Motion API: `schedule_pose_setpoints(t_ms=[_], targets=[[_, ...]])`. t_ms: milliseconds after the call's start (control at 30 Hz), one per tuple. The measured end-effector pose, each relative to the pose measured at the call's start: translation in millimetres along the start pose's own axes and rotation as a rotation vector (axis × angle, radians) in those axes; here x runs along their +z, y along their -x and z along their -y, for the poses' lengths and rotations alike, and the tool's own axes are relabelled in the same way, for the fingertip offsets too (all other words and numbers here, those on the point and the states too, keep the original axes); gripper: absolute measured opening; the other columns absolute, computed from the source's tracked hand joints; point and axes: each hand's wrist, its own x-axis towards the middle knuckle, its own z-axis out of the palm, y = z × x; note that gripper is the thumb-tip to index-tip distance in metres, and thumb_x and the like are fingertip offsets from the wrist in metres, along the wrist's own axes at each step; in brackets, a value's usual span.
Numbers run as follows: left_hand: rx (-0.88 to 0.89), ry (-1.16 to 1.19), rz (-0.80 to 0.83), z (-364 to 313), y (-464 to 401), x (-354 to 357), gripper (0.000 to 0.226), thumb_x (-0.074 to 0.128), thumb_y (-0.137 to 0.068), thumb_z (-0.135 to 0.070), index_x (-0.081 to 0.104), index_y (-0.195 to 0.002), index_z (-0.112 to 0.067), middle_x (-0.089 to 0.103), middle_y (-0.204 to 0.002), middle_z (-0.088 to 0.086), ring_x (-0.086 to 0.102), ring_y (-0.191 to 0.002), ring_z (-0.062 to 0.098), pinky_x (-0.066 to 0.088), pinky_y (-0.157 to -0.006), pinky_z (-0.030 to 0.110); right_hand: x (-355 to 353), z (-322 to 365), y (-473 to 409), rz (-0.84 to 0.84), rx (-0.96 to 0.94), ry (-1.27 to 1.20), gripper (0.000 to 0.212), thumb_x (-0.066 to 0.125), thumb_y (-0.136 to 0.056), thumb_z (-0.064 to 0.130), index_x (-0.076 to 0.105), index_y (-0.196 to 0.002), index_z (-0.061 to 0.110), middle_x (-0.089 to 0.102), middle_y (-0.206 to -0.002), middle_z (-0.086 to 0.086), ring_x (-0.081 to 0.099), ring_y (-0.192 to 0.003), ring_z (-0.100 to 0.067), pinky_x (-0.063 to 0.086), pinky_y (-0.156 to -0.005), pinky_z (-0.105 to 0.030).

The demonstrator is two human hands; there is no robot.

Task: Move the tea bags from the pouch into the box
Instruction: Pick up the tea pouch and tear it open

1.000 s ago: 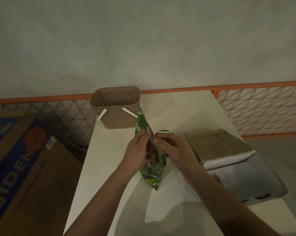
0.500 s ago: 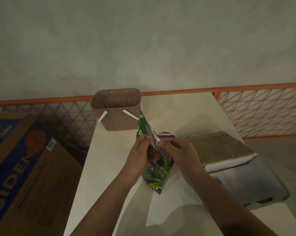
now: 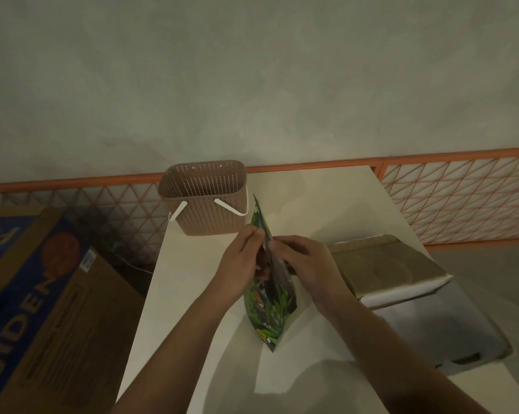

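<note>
partly cut-off white letters "jiden" on large cardboard carton (image 3: 43,294), pouch (image 3: 267,312) print unreadable

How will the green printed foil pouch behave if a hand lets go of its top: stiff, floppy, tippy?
The green printed foil pouch is probably thin and floppy: its top edge bends where the left hand and the right hand pinch it. It stands tall on a narrow base on the white table, so it may tip if released. Likely light, and its glossy film could be slippery.

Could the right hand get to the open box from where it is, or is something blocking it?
Probably yes. The right hand pinches the pouch top, and the box lies open just to its right on the table, nothing between them. It must let go of the pouch first.
</note>
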Motion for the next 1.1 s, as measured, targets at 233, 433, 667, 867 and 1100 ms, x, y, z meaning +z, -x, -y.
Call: schedule_pose_setpoints(t_ms=[233, 433, 667, 867, 1100], targets=[[-0.047, 0.107, -0.012, 10, 1, 1, 0.032, 0.038, -0.109, -0.019, 0.047, -0.109, 0.012, 0.053, -0.104, 0.042, 0.060, -0.085, 0.029, 0.058, -0.062, 0.025, -2, -3, -1, -0.068, -0.024, -0.012, 0.016, 0.067, -0.086, 0.012, 0.079, -0.082, 0.022, 0.074, -0.074, 0.006, 0.064, -0.065, -0.004, 0.052, -0.065, -0.022], [-0.059, 0.106, -0.034, 6, -5, -2, 0.023, 0.042, -0.107, -0.023, 0.052, -0.099, -0.004, 0.061, -0.084, 0.023, 0.065, -0.066, 0.018, 0.060, -0.059, 0.030, -3, -5, -4, -0.028, -0.025, 0.000, 0.013, 0.067, -0.087, 0.017, 0.079, -0.091, 0.019, 0.076, -0.081, 0.005, 0.067, -0.073, -0.005, 0.052, -0.067, -0.019], [0.020, -0.124, -0.058, -8, -23, -8, 0.025, 0.042, -0.107, -0.031, 0.055, -0.094, -0.014, 0.062, -0.099, 0.025, 0.064, -0.094, 0.042, 0.054, -0.085, 0.064, 8, -2, -14, 0.042, 0.067, -0.022, 0.011, 0.064, -0.087, 0.015, 0.070, -0.094, 0.008, 0.070, -0.081, -0.001, 0.064, -0.075, -0.014, 0.052, -0.063, -0.020], [0.032, -0.118, -0.008, -7, -29, -9, 0.028, 0.039, -0.108, -0.022, 0.054, -0.104, 0.002, 0.058, -0.094, 0.024, 0.061, -0.071, 0.020, 0.059, -0.057, 0.029, 10, 3, -27, -0.060, 0.014, 0.118, 0.011, 0.068, -0.086, 0.029, 0.069, -0.090, 0.019, 0.072, -0.088, 0.001, 0.069, -0.085, -0.021, 0.059, -0.080, -0.044], [0.076, -0.152, -0.091, -2, -30, -14, 0.038, 0.037, -0.105, -0.037, 0.056, -0.111, -0.005, 0.062, -0.109, 0.028, 0.063, -0.103, 0.043, 0.054, -0.089, 0.061, -10, 5, -26, -0.205, -0.039, 0.149, 0.010, 0.068, -0.087, 0.021, 0.066, -0.087, 0.011, 0.069, -0.078, -0.005, 0.067, -0.071, -0.024, 0.058, -0.054, -0.030]])
